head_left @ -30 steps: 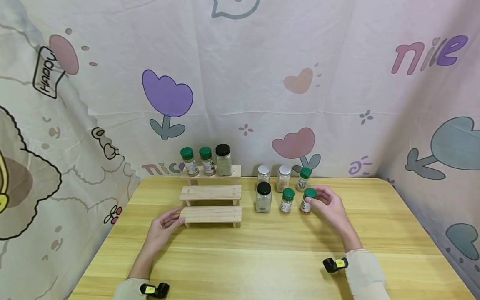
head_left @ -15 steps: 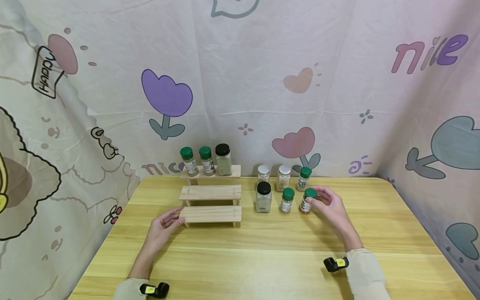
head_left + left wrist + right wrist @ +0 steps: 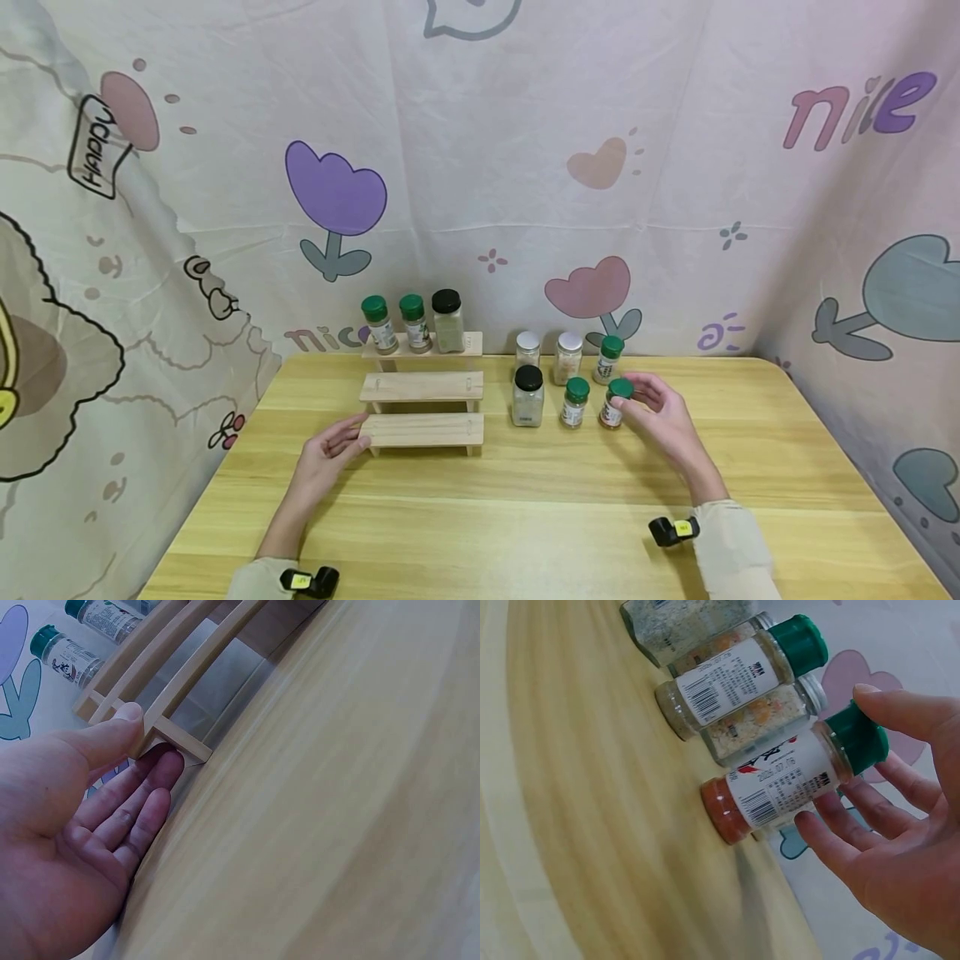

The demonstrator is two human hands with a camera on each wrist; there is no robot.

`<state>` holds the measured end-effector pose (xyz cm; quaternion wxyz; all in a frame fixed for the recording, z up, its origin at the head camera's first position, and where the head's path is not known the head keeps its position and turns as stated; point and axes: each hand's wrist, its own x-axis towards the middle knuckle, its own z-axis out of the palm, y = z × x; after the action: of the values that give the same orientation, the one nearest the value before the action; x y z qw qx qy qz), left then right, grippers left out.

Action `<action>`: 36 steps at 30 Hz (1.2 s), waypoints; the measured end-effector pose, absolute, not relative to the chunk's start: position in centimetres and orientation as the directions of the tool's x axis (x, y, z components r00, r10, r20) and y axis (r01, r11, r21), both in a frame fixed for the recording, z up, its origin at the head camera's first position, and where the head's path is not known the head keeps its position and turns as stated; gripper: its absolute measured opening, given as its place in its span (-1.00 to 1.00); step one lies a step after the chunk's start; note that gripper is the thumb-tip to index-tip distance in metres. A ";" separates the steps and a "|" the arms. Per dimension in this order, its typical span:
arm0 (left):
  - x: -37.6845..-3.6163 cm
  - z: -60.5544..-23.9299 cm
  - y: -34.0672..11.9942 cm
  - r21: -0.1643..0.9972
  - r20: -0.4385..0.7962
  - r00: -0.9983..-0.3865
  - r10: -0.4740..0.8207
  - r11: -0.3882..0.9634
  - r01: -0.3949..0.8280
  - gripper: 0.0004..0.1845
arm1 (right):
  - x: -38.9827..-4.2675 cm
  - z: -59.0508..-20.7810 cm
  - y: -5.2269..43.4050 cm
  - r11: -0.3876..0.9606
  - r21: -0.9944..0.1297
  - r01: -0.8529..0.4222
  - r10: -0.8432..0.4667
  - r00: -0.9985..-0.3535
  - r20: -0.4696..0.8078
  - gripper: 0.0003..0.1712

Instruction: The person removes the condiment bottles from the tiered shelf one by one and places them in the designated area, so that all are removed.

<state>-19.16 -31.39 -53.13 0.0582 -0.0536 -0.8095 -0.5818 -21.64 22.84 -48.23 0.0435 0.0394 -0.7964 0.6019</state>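
My left hand holds the left end of the lowest step of a three-step wooden spice rack. In the left wrist view its thumb lies on the step's end and its fingers curl beneath. Over on the right, my right hand grips a green-capped spice jar with reddish contents. Close up, the thumb presses the green cap while the other fingers lie behind the jar, partly hidden. This jar stands upright on the table, beside another green-capped jar.
Two green-capped jars and a black-capped jar stand on the rack's top step. On the table are a black-capped jar, two pale-capped jars and a green-capped jar. A printed cloth hangs behind.
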 end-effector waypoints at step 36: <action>-19.0 -53.1 -31.4 0.931 0.154 -0.988 0.010 0.334 0.149 -0.51 | -20.0 -44.2 17.0 0.101 -0.911 -0.400 -0.116 -0.914 0.388 -0.59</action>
<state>-19.04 -31.40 -53.10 0.0602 -0.0487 -0.8144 -0.5752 -19.97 17.00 -44.16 0.1094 0.1759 -0.7337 0.6471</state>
